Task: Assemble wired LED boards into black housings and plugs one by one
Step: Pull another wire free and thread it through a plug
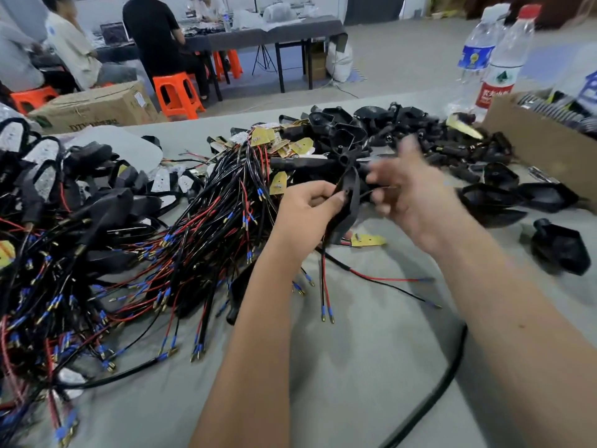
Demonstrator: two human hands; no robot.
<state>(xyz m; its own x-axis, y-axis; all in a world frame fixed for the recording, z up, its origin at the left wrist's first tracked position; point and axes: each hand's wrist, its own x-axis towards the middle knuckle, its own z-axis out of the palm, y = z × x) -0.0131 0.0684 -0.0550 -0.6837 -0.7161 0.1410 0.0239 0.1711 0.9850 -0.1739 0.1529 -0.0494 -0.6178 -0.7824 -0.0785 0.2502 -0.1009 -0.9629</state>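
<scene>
My left hand (305, 208) grips a black housing (347, 205) above the grey table, its red and black wires (324, 286) hanging down from it. My right hand (405, 192) is blurred beside the housing, fingers loosely curled toward it; I cannot tell if it pinches anything. A yellow LED board (368, 240) lies on the table just under the housing. A heap of wired LED boards (226, 202) spreads to the left of my hands. Empty black housings and plugs (387, 134) are piled behind them.
Finished black assemblies (64, 189) lie at the far left. A cardboard box (546, 147) and two water bottles (497, 56) stand at the right. A loose black housing (559, 247) rests at the right. A thick black cable (433, 389) crosses the near table. People sit at a far table.
</scene>
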